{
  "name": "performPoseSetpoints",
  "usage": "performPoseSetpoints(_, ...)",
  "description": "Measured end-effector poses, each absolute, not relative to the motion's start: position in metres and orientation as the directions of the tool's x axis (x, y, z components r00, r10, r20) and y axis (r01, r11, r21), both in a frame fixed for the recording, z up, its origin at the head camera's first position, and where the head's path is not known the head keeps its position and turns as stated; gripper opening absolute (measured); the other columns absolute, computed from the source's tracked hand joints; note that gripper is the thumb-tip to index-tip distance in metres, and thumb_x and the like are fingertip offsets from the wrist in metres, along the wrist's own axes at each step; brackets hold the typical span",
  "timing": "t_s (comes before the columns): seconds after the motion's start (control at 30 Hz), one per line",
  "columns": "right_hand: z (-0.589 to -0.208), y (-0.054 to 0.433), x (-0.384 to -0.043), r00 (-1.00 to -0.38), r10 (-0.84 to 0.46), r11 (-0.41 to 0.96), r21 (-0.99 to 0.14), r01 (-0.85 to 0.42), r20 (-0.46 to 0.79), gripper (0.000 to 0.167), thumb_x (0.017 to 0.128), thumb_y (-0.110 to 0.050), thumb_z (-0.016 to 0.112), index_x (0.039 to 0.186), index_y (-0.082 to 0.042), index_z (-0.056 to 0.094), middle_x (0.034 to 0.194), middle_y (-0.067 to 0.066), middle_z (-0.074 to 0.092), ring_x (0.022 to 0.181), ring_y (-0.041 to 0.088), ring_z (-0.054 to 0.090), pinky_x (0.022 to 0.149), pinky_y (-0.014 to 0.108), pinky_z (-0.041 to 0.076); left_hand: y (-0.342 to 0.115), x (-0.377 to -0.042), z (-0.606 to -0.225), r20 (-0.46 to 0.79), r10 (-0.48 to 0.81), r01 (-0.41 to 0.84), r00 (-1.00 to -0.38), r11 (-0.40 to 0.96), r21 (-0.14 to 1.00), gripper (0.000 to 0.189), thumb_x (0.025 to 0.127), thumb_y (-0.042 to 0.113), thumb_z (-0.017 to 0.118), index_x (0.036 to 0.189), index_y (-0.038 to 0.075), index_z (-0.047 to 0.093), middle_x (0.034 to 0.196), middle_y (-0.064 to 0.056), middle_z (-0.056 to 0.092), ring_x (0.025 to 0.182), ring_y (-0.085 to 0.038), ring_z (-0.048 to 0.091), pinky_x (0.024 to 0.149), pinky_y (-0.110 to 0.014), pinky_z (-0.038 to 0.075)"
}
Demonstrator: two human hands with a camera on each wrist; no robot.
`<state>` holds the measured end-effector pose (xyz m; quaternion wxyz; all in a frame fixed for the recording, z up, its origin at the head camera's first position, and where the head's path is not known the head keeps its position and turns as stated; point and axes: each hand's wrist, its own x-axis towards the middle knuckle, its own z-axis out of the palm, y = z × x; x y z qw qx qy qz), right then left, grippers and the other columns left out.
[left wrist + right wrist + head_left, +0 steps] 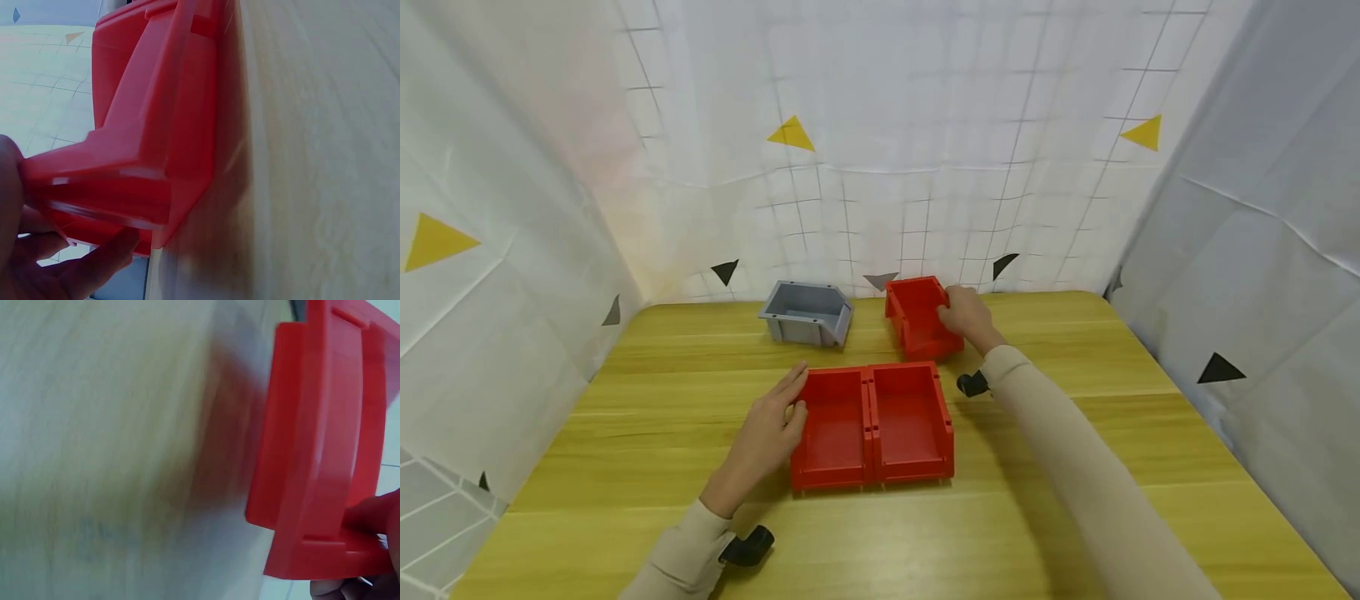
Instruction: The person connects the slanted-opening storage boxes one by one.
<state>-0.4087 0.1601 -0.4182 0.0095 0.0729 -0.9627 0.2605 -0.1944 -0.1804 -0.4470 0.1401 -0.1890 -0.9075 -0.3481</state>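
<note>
Two red open-front storage bins stand side by side on the table, the left red bin (833, 429) against the right red bin (912, 417). My left hand (763, 437) grips the left bin's outer side wall (119, 194), thumb over the rim and fingers along the outside. Behind them, a third red bin (917, 312) is tilted, its right wall pinched by my right hand (967, 315). In the right wrist view, this held bin (319, 444) stands off the wood, with a blurred shadow beside it.
A grey bin (807, 315) sits at the back of the wooden table (662, 417), left of the held bin. White sheets with grid lines (887, 208) enclose the back and sides. A black wrist camera (748, 547) sticks out by the left sleeve.
</note>
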Motion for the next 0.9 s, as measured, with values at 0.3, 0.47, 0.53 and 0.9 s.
performPoseSetpoints(0.3, -0.397, 0.179, -0.393, -0.977, -0.117, 0.831, -0.522, -0.194, 0.177, 0.019, 0.101, -0.014, 0.050, 0.105, 0.003, 0.059, 0.095, 0.018, 0.066, 0.078, 0.032, 0.062, 0.063, 0.041, 0.053, -0.187, -0.196, -0.444, 0.381, 0.239, 0.434, -0.893, 0.678, 0.593, 0.053, 0.102, 0.002, 0.054, 0.153, -0.004, 0.046, 0.161, -0.012, 0.040, 0.056, -0.018, 0.046, 0.047, -0.027, 0.040)
performPoseSetpoints(0.47, -0.386, 0.194, -0.376, -0.966, -0.126, 0.819, -0.526, -0.230, 0.226, 0.019, 0.099, -0.013, 0.050, 0.101, 0.003, 0.060, 0.089, 0.019, 0.066, 0.071, 0.031, 0.061, 0.058, 0.039, 0.051, -0.187, -0.198, -0.444, 0.378, 0.244, 0.436, -0.893, 0.674, 0.596, 0.053, 0.102, 0.000, 0.054, 0.154, -0.004, 0.045, 0.161, -0.013, 0.040, 0.089, -0.030, 0.068, 0.048, -0.027, 0.040)
performPoseSetpoints(0.53, -0.381, 0.199, -0.367, -0.960, -0.130, 0.815, -0.524, -0.246, 0.249, 0.019, 0.098, -0.013, 0.050, 0.099, 0.003, 0.061, 0.086, 0.018, 0.065, 0.068, 0.030, 0.060, 0.056, 0.038, 0.049, -0.188, -0.198, -0.444, 0.376, 0.241, 0.433, -0.895, 0.672, 0.600, 0.053, 0.101, 0.000, 0.055, 0.154, -0.004, 0.045, 0.161, -0.012, 0.040, 0.087, -0.033, 0.067, 0.048, -0.028, 0.040)
performPoseSetpoints(0.9, -0.352, 0.212, -0.319, -0.950, -0.116, 0.802, -0.536, -0.262, 0.291, 0.028, 0.097, -0.010, 0.050, 0.111, 0.008, 0.066, 0.096, 0.022, 0.070, 0.068, 0.031, 0.062, 0.055, 0.038, 0.052, -0.188, -0.200, -0.446, 0.375, 0.231, 0.427, -0.898, 0.667, 0.610, 0.053, 0.101, 0.002, 0.056, 0.152, -0.004, 0.047, 0.160, -0.013, 0.042, 0.125, -0.036, 0.061, 0.059, -0.028, 0.050)
